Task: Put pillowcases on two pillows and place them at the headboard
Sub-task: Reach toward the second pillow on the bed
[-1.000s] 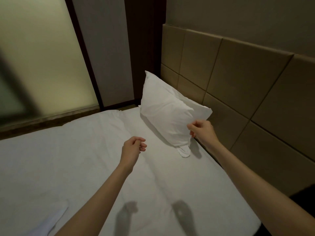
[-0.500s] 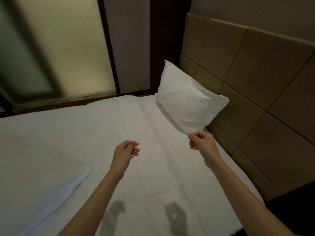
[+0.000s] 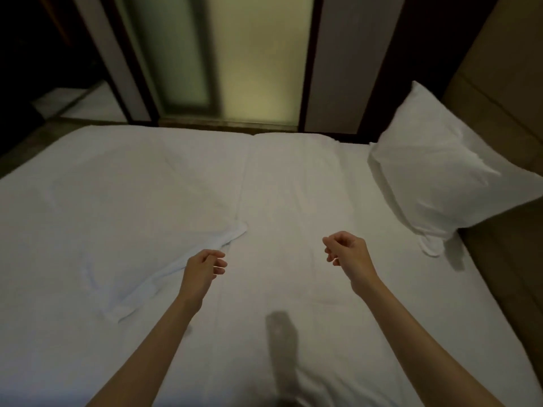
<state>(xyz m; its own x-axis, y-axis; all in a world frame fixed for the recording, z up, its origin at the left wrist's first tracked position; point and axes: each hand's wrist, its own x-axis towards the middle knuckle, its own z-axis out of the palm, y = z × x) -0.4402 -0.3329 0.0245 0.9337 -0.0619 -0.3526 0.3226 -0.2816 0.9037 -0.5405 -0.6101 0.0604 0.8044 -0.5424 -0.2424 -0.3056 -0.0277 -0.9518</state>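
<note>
A white cased pillow (image 3: 440,177) leans upright against the padded headboard (image 3: 499,92) at the right. An empty white pillowcase (image 3: 138,277) lies flat and rumpled on the bed's left half. My left hand (image 3: 202,271) hovers at the pillowcase's near right edge, fingers loosely curled, holding nothing. My right hand (image 3: 346,254) hangs over the middle of the bed, well left of the pillow, fingers curled and apart, with nothing in it. No second pillow is in view.
The bed (image 3: 293,177) wears a white sheet. Beyond its far edge stand frosted glass panels (image 3: 249,60) in dark frames. A dark gap runs between mattress and headboard at the lower right.
My right hand let go of the pillow's corner and drew back left over the bed. The view swung left, bringing the flat pillowcase in next to my left hand.
</note>
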